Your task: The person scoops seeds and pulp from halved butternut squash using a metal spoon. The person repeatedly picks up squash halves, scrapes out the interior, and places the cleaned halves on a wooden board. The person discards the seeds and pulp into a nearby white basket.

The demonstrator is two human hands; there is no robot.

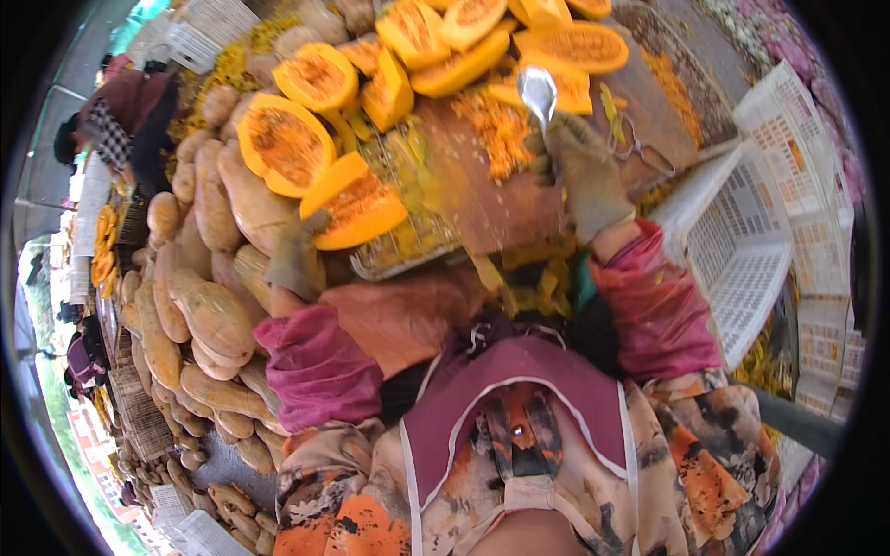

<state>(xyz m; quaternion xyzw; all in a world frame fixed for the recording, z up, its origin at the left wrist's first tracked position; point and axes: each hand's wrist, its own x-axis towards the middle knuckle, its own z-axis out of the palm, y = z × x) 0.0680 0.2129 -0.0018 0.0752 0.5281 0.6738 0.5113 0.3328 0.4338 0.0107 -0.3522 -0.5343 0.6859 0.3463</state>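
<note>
My left hand (pixel 297 254), in a soiled glove, holds a cut orange pumpkin piece (pixel 356 205) with its seedy flesh facing up. In my gloved right hand (pixel 573 163) is a metal spoon (pixel 538 94), its bowl pointing away from me above a wooden board (pixel 518 215). Scraped orange pulp and seeds (pixel 497 132) lie on the board just left of the spoon hand. Several halved and cut pumpkin pieces (pixel 417 35) are heaped at the board's far side. Another half (pixel 286 144) rests just beyond the held piece.
Whole squashes (pixel 208 306) are piled to the left. A peeler-like metal tool (pixel 643 149) lies on the board's right side. White plastic crates (pixel 740 243) stand at the right. A wire rack (pixel 407 243) with peelings adjoins the board. A person (pixel 128 125) bends at the far left.
</note>
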